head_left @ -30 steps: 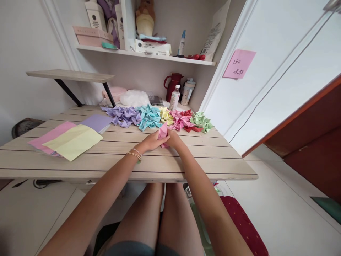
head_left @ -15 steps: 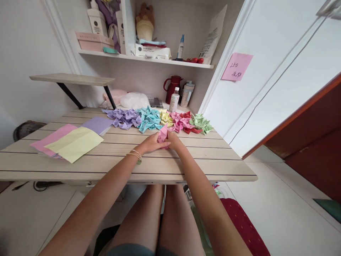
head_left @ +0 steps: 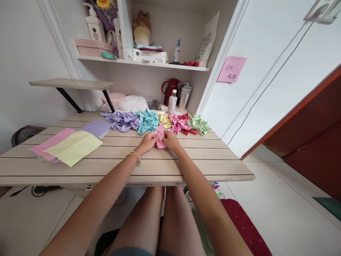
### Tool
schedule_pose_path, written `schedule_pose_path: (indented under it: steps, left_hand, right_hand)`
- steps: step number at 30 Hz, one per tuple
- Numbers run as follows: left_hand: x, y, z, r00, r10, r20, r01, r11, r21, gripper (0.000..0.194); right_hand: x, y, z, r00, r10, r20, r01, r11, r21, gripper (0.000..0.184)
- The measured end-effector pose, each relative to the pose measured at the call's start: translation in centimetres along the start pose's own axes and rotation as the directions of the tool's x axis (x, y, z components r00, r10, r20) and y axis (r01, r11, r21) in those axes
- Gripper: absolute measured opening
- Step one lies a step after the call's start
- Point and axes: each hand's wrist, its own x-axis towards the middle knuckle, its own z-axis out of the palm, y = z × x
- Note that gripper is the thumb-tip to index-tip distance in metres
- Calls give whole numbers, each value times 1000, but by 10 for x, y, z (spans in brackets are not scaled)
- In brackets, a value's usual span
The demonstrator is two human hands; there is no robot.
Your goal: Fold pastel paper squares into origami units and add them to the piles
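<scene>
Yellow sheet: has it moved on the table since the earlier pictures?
No. Against the table's plank lines, the yellow sheet keeps its place, overlapping the pink sheet.

Both bare arms reach forward and converge, the left hand [head_left: 148,142] and right hand [head_left: 171,139] close together, fingers bent in a pinching grip, thumbs toward each other.

Light: we see soft, fairly bright illumination, source unclear | Shade: recess of white shelf unit [head_left: 173,21] dimmer than smooth white wall [head_left: 266,42] | Lens: wide-angle stretch enlarges our bare forearms [head_left: 106,199] towards lower edge | Focus: square pink paper note [head_left: 232,69] readable
</scene>
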Motion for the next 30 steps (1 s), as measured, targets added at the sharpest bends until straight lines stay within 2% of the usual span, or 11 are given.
schedule_pose_path:
  steps: [4,9,17,24,28,30]
  left_hand:
    - [2,-4,1,998,-63,3,63,988,-142,42]
    - [2,-3,-1,992,-126,-30,119,976,-183,43]
    - [1,3,-1,986,-158,-47,116,868,-483,46]
    - [-2,11,-2,977,-212,-31,157,806,-570,40]
    - [-2,14,-3,964,-266,-2,210,764,-609,32]
    - [-2,14,-3,961,-276,4,219,756,-616,28]
  right_hand:
    - [1,-2,-3,997,57,-56,-49,990,134,29]
    - [-1,-3,-1,991,90,-98,-53,945,324,24]
    - [4,7,8,979,189,-82,-99,781,617,16]
    - [8,11,13,975,221,-37,-132,703,699,17]
    - [8,13,11,963,252,-90,-132,739,661,34]
    - [8,14,11,965,245,-96,-126,751,648,35]
